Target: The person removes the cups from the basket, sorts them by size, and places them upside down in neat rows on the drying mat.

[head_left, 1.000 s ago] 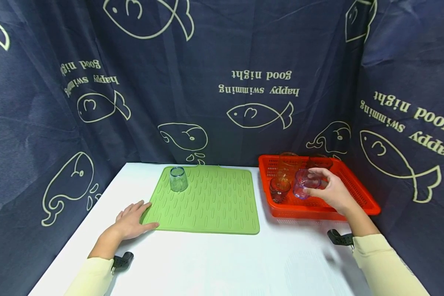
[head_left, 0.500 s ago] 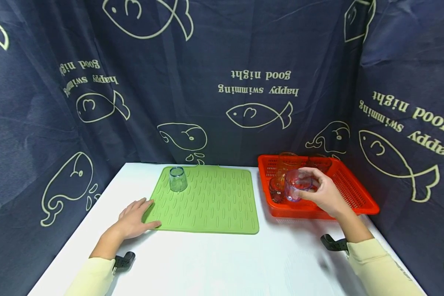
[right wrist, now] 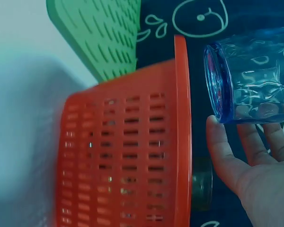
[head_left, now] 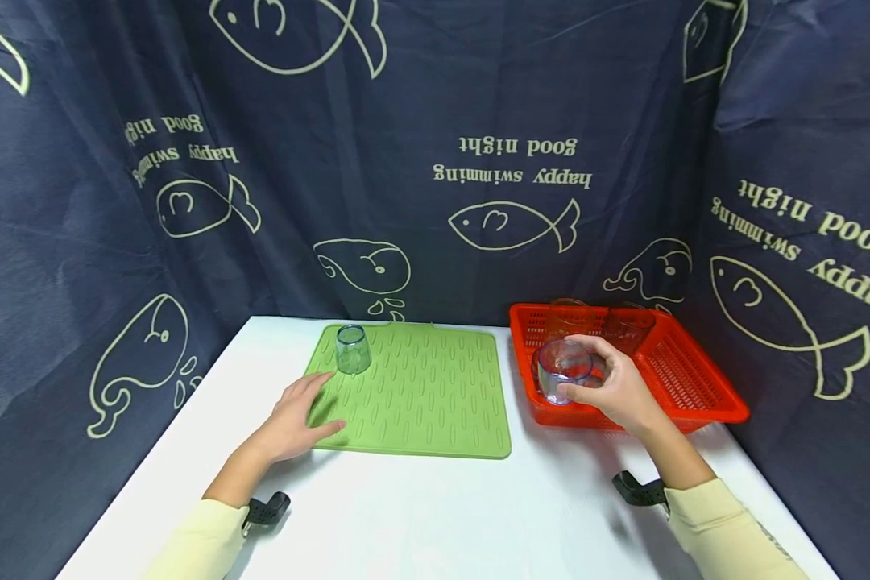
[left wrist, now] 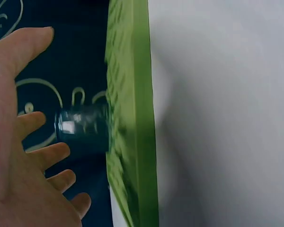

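Observation:
My right hand [head_left: 616, 387] grips a clear, bluish drinking glass [head_left: 561, 370] over the near left part of the red plastic basket [head_left: 718, 391]. In the right wrist view, this glass [right wrist: 258, 78] is raised above the basket's rim, with fingers and thumb around its side. A second, bluish-green glass [head_left: 353, 353] stands at the back left of the green ridged mat [head_left: 435, 395]. My left hand [head_left: 290, 427] hovers by the mat's left edge, fingers spread and holding nothing. From the left wrist, the standing glass [left wrist: 83, 126] appears beyond my fingertips, apart from them.
More glasses are inside the basket, including an amber-looking one [head_left: 569, 318] and a dark one [head_left: 628, 325] at its back. White table surface [head_left: 435, 515] lies in front of the mat. Dark blue fish-patterned curtains [head_left: 420, 145] surround the back and sides.
The gripped glass has risen and moved left and nearer within the basket area. My left hand has shifted right and slightly forward, over the mat's left edge.

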The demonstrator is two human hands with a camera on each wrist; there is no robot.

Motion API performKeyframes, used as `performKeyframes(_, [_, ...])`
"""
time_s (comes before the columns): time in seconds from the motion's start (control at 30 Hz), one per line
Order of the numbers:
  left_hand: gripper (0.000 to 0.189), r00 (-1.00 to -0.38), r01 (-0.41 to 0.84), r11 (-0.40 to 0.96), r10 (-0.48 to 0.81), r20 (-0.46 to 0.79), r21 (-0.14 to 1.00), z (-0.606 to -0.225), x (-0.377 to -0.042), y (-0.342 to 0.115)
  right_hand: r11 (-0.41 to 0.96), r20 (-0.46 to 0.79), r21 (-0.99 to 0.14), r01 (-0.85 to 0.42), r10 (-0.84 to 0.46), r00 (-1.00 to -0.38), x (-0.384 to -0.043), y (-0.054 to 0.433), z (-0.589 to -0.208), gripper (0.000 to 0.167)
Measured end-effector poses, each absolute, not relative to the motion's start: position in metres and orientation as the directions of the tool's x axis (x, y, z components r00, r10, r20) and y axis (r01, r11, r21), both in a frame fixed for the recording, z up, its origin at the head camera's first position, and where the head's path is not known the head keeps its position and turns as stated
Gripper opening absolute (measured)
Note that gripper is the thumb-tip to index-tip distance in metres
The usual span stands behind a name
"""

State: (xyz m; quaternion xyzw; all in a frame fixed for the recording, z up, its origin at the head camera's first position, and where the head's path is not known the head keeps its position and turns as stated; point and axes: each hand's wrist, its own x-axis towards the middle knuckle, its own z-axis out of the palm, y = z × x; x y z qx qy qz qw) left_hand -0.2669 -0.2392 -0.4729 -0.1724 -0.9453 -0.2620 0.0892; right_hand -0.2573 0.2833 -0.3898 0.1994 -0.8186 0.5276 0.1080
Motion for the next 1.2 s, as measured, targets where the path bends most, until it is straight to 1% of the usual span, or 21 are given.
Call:
performKeyframes(0.23, [0.088,-0.908,0.419,0.691,0.310,0.281,0.589,-0.468,-0.265,-0.208,0.353,0.425,-0.799,-0.487,-0.241,-0.873,-0.257,0.271,-0.395,0.067])
performKeyframes(0.5, [0.084,-0.899,0.434,0.560,0.325,0.294,0.706,-0.464,-0.261,-0.178,0.331,0.401,-0.819,-0.468,-0.252,-0.881,-0.255,0.256,-0.402,0.067])
performKeyframes(0.63, [0.080,-0.877,0.470,0.474,0.350,0.330,0.745,-0.460,-0.258,-0.162,0.330,0.386,-0.827,-0.455,-0.255,-0.887,-0.252,0.248,-0.404,0.068])
performKeyframes(0.8, [0.076,-0.868,0.463,0.375,0.375,0.325,0.803,-0.458,-0.256,-0.142,0.300,0.392,-0.834,-0.464,-0.270,-0.879,-0.251,0.236,-0.406,0.070])
performKeyframes(1.2, [0.072,-0.832,0.466,0.148,0.408,0.375,0.872,-0.447,-0.253,-0.105,0.353,0.373,-0.811,-0.466,-0.302,-0.878,-0.250,0.210,-0.411,0.076])
